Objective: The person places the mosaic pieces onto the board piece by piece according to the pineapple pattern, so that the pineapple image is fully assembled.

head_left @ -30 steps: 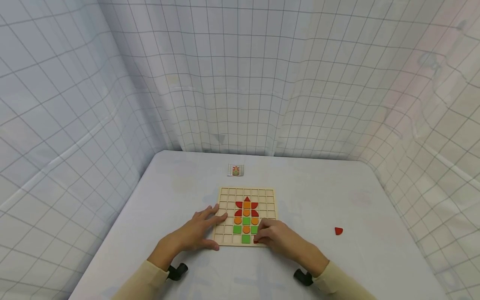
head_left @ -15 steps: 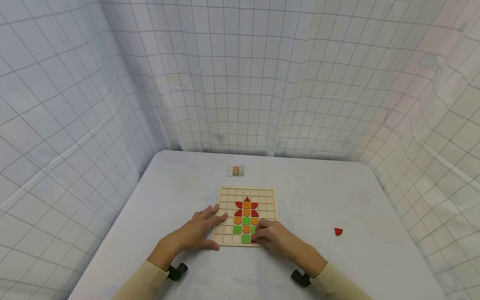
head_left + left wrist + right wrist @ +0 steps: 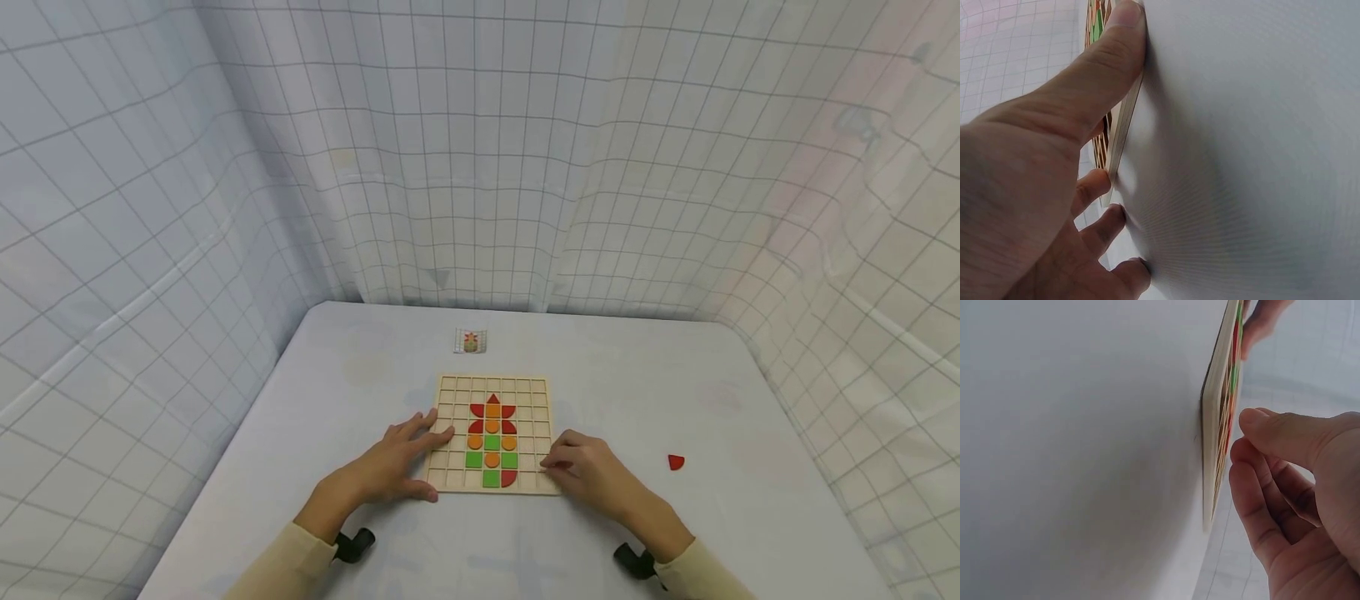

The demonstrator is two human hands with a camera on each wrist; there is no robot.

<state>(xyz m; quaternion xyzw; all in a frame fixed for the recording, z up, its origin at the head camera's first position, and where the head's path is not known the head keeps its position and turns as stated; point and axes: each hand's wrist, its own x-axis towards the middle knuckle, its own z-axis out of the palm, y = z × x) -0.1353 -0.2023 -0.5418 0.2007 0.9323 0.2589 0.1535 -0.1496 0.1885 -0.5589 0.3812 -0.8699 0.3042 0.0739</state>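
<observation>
A square wooden grid board lies flat on the table with a figure of red, orange and green pieces set in its cells. In its bottom row a red quarter-round piece sits just right of a green square. My left hand rests at the board's left edge, fingers spread. In the left wrist view the thumb lies along the board's edge. Over the board's lower right corner is my right hand, fingers loosely bent. In the right wrist view its fingertips show nothing between them.
Another red quarter-round piece lies on the white table, right of the right hand. Behind the board is a small picture card with a similar figure. Grid-patterned curtains enclose the table at the back and sides.
My right hand has let go of a red quarter-round piece in the bottom row and drawn back to the right, uncovering it. The left hand has stayed in place.
</observation>
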